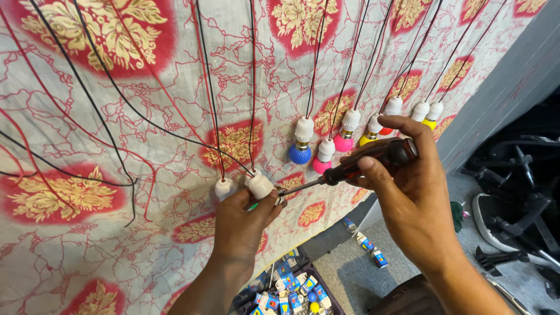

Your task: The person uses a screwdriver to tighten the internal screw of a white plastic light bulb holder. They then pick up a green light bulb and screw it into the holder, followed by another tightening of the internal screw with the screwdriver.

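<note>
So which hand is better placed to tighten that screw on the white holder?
Probably the right hand: it already grips the screwdriver, whose tip sits at the white bulb holder. The left hand is busy pinching that holder steady, so it looks better suited to bracing than turning.

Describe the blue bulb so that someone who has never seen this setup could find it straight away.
Start from the red-and-gold floral cloth spread over the work surface, and follow the row of small coloured bulbs on red and black wires. The blue bulb is at that row's left end, above the screwdriver in the right hand. It is the only blue one; its neighbours are pink, yellow and red.
</note>
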